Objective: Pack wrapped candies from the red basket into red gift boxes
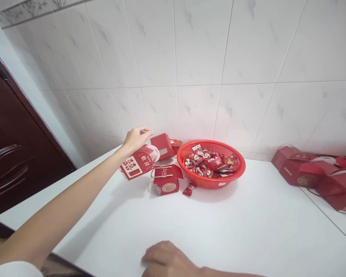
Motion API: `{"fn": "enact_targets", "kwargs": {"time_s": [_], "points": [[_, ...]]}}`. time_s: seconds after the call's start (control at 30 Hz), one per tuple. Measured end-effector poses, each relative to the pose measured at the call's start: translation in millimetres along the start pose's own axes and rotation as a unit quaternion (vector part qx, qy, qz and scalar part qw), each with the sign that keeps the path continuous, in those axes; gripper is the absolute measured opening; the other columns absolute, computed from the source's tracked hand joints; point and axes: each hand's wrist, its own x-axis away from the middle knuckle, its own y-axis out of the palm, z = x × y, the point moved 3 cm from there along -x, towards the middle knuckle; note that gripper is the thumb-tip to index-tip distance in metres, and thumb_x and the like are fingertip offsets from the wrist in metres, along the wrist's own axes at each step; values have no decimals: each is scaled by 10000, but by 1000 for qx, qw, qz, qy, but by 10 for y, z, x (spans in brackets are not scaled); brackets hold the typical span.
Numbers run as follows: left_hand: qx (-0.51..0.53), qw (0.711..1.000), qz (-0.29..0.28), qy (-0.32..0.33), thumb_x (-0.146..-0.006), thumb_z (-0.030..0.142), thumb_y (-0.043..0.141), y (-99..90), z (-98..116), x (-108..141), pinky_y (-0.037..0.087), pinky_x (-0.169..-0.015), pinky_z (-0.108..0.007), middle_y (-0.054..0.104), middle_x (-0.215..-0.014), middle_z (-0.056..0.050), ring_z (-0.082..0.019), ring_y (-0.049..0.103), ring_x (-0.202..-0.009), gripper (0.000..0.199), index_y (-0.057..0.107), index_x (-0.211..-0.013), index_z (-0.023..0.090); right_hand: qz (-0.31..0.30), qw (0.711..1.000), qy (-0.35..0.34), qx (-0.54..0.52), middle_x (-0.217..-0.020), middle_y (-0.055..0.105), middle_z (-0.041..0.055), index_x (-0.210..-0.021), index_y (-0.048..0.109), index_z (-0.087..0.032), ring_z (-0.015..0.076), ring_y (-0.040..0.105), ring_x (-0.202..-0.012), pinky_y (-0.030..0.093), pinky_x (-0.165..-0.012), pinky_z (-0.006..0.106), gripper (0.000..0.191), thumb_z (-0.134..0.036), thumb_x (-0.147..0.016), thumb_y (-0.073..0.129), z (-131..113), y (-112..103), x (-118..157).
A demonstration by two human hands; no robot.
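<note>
My left hand (137,138) is raised over the far left of the white table, its fingers loosely bent and slightly apart, with nothing visible between them. Just below it a red carton with a double-happiness print (134,165) lies tilted, near another red box (161,146). Closer to the middle stands a small red box with a rope handle (166,184). Beside that box lies a wrapped candy (189,189). At the near edge my right hand (167,259) rests on the table, loosely curled with a gap by the thumb, and nothing shows in it.
A red plastic basket (213,182) full of wrapped candies (207,161) stands right of the small box. Several red gift boxes (308,173) sit at the far right. Behind the table (233,231) rises a tiled wall (198,111). A dark red door (14,134) is at the left.
</note>
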Motion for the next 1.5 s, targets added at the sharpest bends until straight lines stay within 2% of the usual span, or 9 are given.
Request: {"fn": "enact_targets", "kwargs": {"time_s": [0.17, 0.33, 0.53, 0.67, 0.83, 0.97, 1.27, 1.4, 1.5], "points": [[124, 992, -1, -7, -657, 399, 622, 79, -93, 18, 301, -513, -265, 657, -709, -24, -128, 427, -551, 242, 705, -733, 184, 80, 990, 111, 32, -1165, 685, 102, -1091, 615, -183, 221, 604, -1126, 497, -983, 377, 259, -158, -840, 556, 128, -487, -23], [271, 962, -31, 22, -608, 391, 663, 95, -20, 70, 209, -474, -270, 539, -632, 2, -82, 270, -481, 237, 656, -705, 174, 132, 949, 244, 150, -1321, 612, 180, -1171, 604, -158, 298, 542, -1225, 473, -1021, 503, 331, -97, -864, 495, 585, -953, 41], [419, 900, -90, 79, -673, 298, 623, -66, 267, 299, 198, -452, -265, 474, -561, 8, -71, 276, -460, 146, 661, -692, 159, 126, 922, 317, 182, -1366, 586, 179, -1246, 580, -162, 321, 478, -1333, 410, -1114, 542, 402, -92, -856, 514, 921, -1050, 168], [526, 830, -171, 67, -719, 266, 619, -71, 454, 522, 195, -419, -216, 398, -477, 47, -41, 233, -401, 126, 662, -684, 152, 173, 935, 287, 112, -1284, 637, 167, -1229, 573, -187, 316, 556, -1243, 463, -1054, 543, 314, -204, -920, 513, 813, -1134, 128], [586, 750, -307, 25, -742, 252, 631, 188, 648, 818, 218, -406, -191, 400, -452, 51, -37, 242, -380, 158, 688, -678, 120, 300, 917, 240, -109, -1338, 602, 127, -1364, 471, -231, 260, 609, -1195, 516, -1010, 440, 423, -398, -979, 521, 417, -1549, -40], [637, 673, -374, -44, -757, 222, 613, 467, 728, 1005, 223, -392, -185, 387, -448, 59, -34, 212, -368, 154, 690, -690, 108, 373, 902, 204, -81, -1354, 582, 112, -1367, 484, -260, 258, 595, -1202, 513, -1001, 432, 442, -474, -981, 513, 98, -1912, -88], [725, 531, -397, -184, -857, 209, 487, 939, 704, 1212, 231, -359, -173, 332, -433, 68, -37, 206, -336, 268, 651, -680, 94, 163, 949, 200, 180, -1372, 599, 127, -1447, 386, -242, 291, 579, -1235, 512, -1013, 470, 643, -295, -873, 671, -192, -2148, 24], [735, 517, -392, -196, -863, 223, 489, 977, 659, 1222, 227, -361, -170, 323, -444, 71, -37, 202, -346, 264, 648, -696, 96, 127, 934, 220, 251, -1386, 596, 157, -1481, 339, -226, 321, 593, -1232, 542, -954, 496, 658, -206, -880, 608, -215, -2060, 21], [717, 539, -407, -172, -825, 228, 525, 957, 620, 1228, 218, -371, -168, 320, -444, 74, -36, 172, -365, 221, 652, -696, 101, 158, 927, 214, 265, -1232, 687, 153, -1423, 398, -212, 304, 680, -1051, 576, -824, 459, 549, -181, -896, 552, -238, -2020, -33]]}}
